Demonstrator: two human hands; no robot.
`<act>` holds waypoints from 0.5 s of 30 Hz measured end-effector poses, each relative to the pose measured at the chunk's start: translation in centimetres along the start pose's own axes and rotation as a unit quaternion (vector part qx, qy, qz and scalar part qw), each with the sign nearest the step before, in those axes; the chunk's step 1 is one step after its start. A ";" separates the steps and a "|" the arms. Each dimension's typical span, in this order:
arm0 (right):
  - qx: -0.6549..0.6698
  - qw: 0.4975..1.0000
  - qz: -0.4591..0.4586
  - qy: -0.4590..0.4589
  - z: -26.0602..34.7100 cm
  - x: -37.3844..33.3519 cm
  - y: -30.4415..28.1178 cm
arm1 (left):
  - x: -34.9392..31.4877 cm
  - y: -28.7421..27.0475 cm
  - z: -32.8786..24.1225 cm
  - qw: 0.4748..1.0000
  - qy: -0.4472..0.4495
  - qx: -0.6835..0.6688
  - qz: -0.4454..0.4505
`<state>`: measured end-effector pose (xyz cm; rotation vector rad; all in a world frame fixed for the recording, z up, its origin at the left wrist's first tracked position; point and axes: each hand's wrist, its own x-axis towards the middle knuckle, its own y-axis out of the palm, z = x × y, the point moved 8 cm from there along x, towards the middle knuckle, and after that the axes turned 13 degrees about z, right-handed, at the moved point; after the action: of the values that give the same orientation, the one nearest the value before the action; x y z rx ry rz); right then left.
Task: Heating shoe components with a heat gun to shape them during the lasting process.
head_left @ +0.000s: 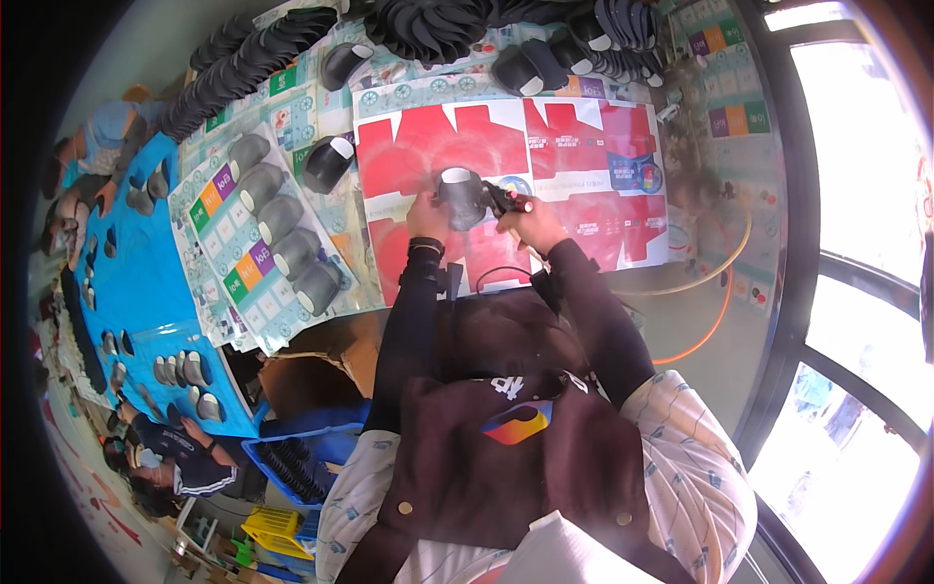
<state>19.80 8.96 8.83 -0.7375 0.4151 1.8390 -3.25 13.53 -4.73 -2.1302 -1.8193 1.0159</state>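
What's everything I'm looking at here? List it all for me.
Grey shoe-shaped piece: one, held over the red sheets.
Red-tipped tool: one, black, against that piece.
Red flattened cartons: several, table centre.
Grey pieces in a row: about five, on printed sheets, left.
Black stacked pieces: many, far edge.
Orange hose: one, right.
Blue crate: one, lower left.
Co-worker: one, lower left.
Left hand: holds the piece.
Right hand: holds the tool.
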 end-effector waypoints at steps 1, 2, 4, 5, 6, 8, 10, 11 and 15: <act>0.006 1.000 -0.001 -0.003 0.6 0.3 -0.1 | 0.2 0.0 0.4 1.000 0.003 0.007 0.001; 0.002 1.000 -0.002 0.005 0.8 0.7 -0.4 | 0.4 0.2 0.3 1.000 -0.008 0.022 0.013; -0.014 1.000 0.003 0.011 1.4 1.3 -0.6 | 0.5 0.2 0.2 0.998 -0.016 0.047 0.029; -0.003 1.000 -0.003 0.010 1.3 1.7 -0.8 | 0.4 0.2 -0.2 0.998 -0.011 0.038 0.042; -0.025 0.999 -0.017 0.009 1.3 2.0 -1.1 | 0.3 0.2 -0.7 0.998 -0.006 0.029 0.055; -0.094 0.992 -0.073 -0.027 1.0 3.0 -2.3 | -0.3 -1.2 -1.1 0.998 -0.002 0.034 0.058; -0.090 0.992 -0.078 -0.046 -0.2 3.8 -3.2 | -0.7 -2.5 -1.6 0.998 -0.016 0.022 0.055; -0.066 0.996 -0.046 -0.049 0.5 3.7 -2.2 | -1.2 -4.1 0.5 0.999 -0.034 -0.001 0.042; -0.071 0.997 -0.018 -0.037 -0.3 4.3 -2.6 | -2.6 -6.3 0.9 0.997 -0.017 -0.060 0.040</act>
<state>21.23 12.80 5.98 -0.7647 0.2225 1.8696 -8.97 12.36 -1.07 -2.2849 -1.8690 0.9908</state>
